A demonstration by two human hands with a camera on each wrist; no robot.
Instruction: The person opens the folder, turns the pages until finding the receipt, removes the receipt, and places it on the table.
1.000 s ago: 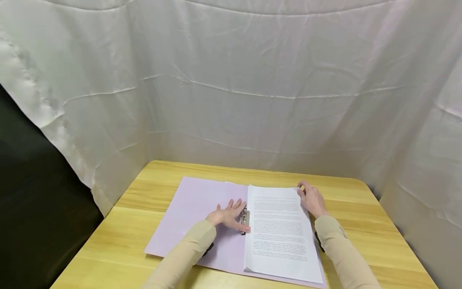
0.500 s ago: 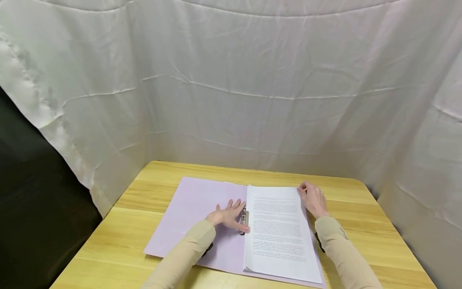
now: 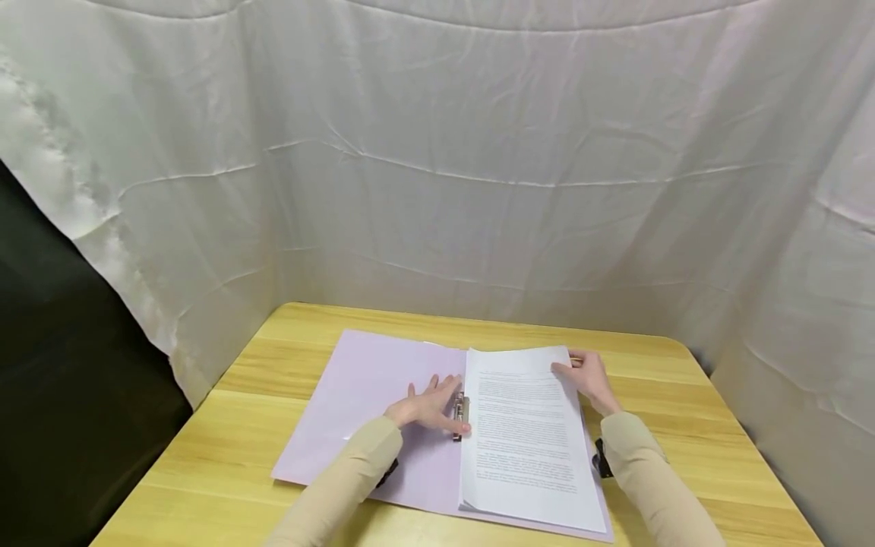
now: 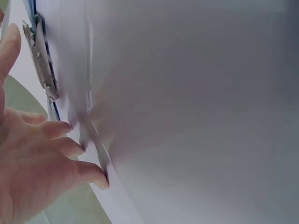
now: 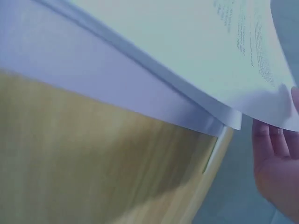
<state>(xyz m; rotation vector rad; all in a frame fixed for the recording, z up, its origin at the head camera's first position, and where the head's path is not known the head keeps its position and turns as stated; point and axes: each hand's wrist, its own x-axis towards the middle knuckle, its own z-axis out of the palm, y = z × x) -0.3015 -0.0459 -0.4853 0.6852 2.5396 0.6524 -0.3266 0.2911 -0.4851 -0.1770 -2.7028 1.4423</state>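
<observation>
An open lilac folder (image 3: 372, 387) lies on the table, with a stack of printed sheets (image 3: 526, 433) on its right half. Along the fold sits a metal clip (image 3: 460, 427), also visible in the left wrist view as a silvery bar (image 4: 43, 60). My left hand (image 3: 425, 408) rests on the folder with spread fingers beside the clip, its thumb by the stack's left edge. At the far right corner of the stack, my right hand (image 3: 586, 377) pinches paper between thumb and fingers. In the right wrist view, that sheet's corner (image 5: 261, 100) bends up, apart from the sheets below.
The wooden table (image 3: 683, 433) extends around the folder. A pale curtain (image 3: 478, 190) hangs behind and along the sides. At the left is a black area (image 3: 61, 380).
My right hand has shifted slightly left, its thumb now over the paper. The sheet's far right corner has risen. My left hand stays nearly in place.
</observation>
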